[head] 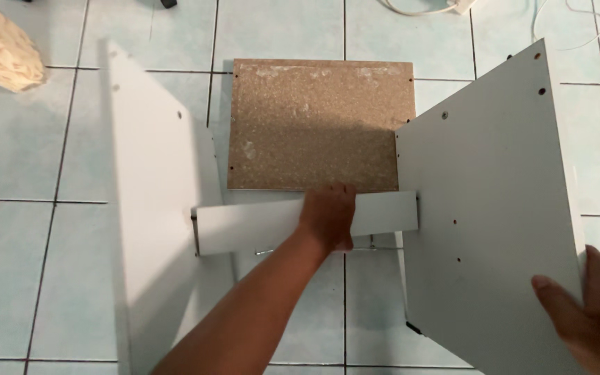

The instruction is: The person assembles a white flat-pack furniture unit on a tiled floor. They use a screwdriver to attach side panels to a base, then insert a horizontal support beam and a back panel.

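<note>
The narrow white laminated crosspiece board [272,226] lies level between two larger white laminated side panels, low over the floor and just in front of a raw brown particleboard sheet [321,125] that sits flat behind it. As far as can be judged, the assembly is partway: the left white side panel [151,208] stands on edge and meets the crosspiece's left end, while the right white side panel [491,215] leans outward at a tilt, its edge near the crosspiece's right end; whether that joint is seated cannot be told. Small metal fittings show just below the crosspiece.

The left hand [328,217] reaches forward on an extended arm and lies over the crosspiece, fingers curled over its far edge, gripping it. The right hand [588,312] sits at the lower right, fingers together and pressed against the tilted panel's outer edge, steadying it.

All of this rests on a pale blue-green tiled floor [8,271]; white cables [418,8] trail along the far edge.
</note>
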